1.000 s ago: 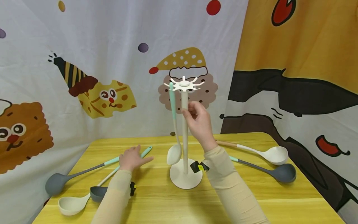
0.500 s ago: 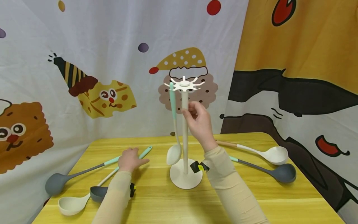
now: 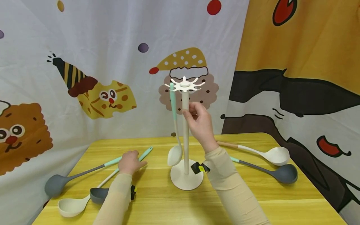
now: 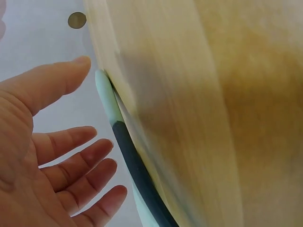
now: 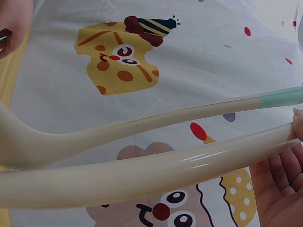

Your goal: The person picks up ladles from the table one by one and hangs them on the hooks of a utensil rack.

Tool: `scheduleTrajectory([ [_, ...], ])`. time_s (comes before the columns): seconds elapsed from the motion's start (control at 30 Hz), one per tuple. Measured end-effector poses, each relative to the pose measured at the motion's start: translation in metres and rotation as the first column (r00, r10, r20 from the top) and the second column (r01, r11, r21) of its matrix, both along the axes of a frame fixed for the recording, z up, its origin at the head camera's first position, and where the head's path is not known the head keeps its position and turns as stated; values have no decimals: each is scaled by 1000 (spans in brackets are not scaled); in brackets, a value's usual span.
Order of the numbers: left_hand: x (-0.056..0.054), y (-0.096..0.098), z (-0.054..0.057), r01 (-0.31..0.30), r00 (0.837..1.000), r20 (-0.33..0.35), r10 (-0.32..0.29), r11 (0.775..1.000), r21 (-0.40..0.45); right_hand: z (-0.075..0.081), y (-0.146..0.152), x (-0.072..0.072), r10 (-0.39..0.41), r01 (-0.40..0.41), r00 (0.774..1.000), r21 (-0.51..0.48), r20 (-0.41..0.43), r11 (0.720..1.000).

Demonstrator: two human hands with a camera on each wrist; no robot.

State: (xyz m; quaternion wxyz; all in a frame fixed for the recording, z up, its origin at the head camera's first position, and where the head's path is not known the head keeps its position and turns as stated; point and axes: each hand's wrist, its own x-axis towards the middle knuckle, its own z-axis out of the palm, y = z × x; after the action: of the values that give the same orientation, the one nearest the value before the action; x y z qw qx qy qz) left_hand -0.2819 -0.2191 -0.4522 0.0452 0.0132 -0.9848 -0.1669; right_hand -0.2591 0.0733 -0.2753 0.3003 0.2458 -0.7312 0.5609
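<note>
Stand on table, between ladles

Right hand high, left hand low

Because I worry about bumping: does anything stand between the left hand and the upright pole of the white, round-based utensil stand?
Yes. The cream, mint-handled utensil hangs in between, close to the pole and apart from the left hand.

Right hand grips a cream pole beside a mint-handled spoon, before a white curtain printed with a cartoon cheese; left hand shows upper left.
</note>
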Motion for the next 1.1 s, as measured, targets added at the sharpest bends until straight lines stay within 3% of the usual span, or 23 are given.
scheduleTrajectory([
  [1.1, -4, -2, -5, -47, 998, 33, 47, 999, -2, 0, 0, -1, -2, 2, 1000, -14, 2, 1000],
])
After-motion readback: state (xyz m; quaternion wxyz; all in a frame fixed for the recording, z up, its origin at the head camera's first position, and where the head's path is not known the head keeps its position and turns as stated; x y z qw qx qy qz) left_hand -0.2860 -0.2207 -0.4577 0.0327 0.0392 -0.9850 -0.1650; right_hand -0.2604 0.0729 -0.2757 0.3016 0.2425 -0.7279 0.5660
